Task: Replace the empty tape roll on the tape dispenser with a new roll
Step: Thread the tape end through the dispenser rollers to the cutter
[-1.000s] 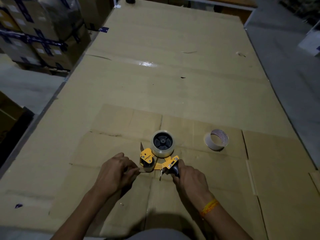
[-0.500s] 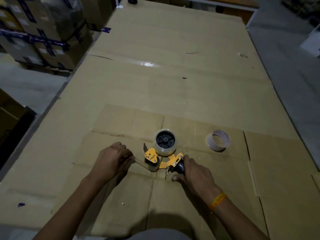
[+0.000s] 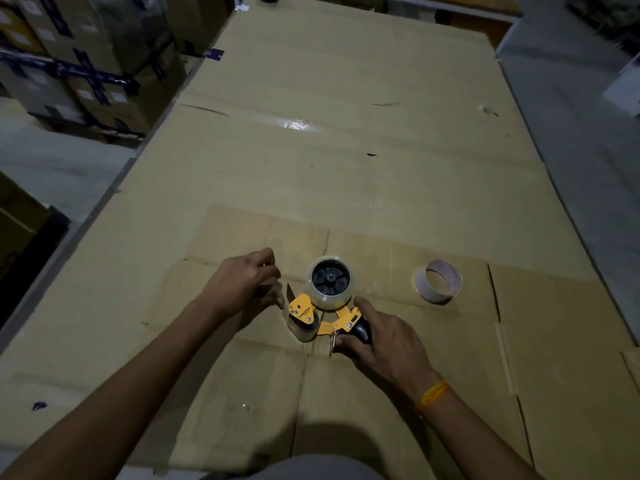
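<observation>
In the lower middle of the frame the tape dispenser lies on its side on the cardboard-covered table, with the new roll of clear tape already seated on its black hub. The empty tape roll, a bare cardboard core, sits on the table to the right, well apart from the dispenser. The right hand is clenched around the black handle at the dispenser's lower right, pinning it down. The left hand is just left of the blade end with its fingers pinched together; they seem to hold the free end of the tape, though the strip is too thin and clear to make out for certain. Compared with a second ago, the left hand has travelled up and to the left, away from the yellow front guard where it was then tucked in close, while the right hand has kept its grip and the dispenser has barely shifted. That reads as the tape being drawn out through the roller and past the blade, so the swap itself looks done and only the threading is being finished. The likely risk is the tape end slipping free and sticking back onto the roll or the guard.
</observation>
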Demonstrator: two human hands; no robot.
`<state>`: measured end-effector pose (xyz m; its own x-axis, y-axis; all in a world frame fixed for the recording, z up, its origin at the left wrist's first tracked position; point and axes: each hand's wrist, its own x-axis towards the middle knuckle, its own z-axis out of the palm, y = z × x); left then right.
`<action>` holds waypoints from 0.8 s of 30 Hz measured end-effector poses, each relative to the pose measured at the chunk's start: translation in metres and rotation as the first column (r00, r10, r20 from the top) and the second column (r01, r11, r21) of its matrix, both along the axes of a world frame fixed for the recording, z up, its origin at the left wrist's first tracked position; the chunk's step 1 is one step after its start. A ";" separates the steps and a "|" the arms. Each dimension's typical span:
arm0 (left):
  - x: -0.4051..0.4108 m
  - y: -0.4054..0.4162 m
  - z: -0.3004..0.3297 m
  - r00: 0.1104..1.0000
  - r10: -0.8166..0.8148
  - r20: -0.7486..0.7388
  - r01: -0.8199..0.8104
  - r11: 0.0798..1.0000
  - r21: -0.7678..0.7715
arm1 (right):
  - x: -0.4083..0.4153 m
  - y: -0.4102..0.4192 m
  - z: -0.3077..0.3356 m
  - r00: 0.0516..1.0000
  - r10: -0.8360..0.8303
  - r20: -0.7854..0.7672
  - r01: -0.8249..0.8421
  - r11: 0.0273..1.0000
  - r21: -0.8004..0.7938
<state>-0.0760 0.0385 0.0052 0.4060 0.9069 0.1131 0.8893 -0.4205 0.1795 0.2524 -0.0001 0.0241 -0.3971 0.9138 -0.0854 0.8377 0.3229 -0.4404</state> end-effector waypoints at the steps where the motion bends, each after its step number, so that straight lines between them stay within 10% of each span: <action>1: 0.000 0.006 0.000 0.999 -0.038 -0.023 0.038 0.999 0.008 | 0.001 0.002 0.000 1.000 0.003 -0.003 -0.003 1.000 0.009; 11: 0.007 0.041 0.002 0.890 -0.407 -0.203 0.427 0.902 0.064 | 0.004 0.010 0.000 0.999 0.038 -0.012 -0.038 0.999 -0.015; 24: -0.002 0.045 -0.003 0.888 -0.335 0.316 0.397 0.904 -0.157 | 0.006 0.014 -0.008 0.998 0.055 0.004 -0.055 0.998 -0.007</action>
<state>-0.0781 0.0837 0.0020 0.6941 0.7140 0.0919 0.5805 -0.6305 0.5153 0.2587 0.0141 0.0161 -0.4467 0.8898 -0.0932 0.8205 0.3658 -0.4392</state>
